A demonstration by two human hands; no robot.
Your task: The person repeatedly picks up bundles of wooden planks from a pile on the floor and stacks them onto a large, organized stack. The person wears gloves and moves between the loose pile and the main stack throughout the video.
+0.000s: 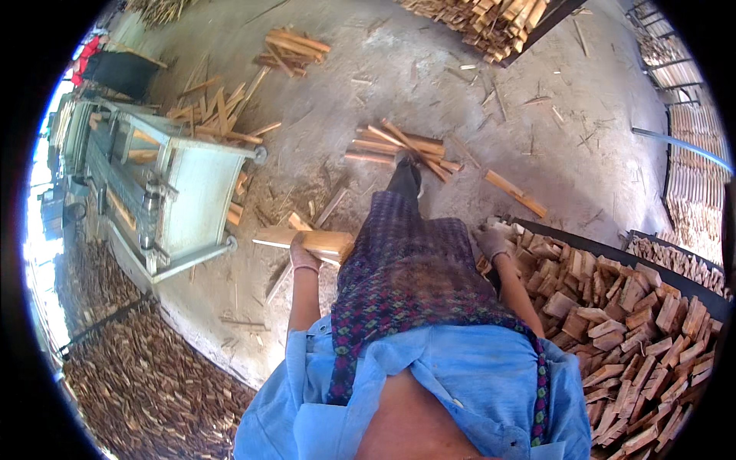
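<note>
Gripping flat tan wooden board (331, 242) in half-closed left hand (302, 251); beside brown wooden blocks (606, 330) at right, cannot tell right hand's (491, 242) opening or hold

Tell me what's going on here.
A person's gloved left hand holds a wooden board beside their leg. The gloved right hand is at the near-left edge of a large pile of short wood pieces; whether it grips one is unclear. More boards lie on the floor ahead, and a wheeled metal stand is off to the left.
</note>
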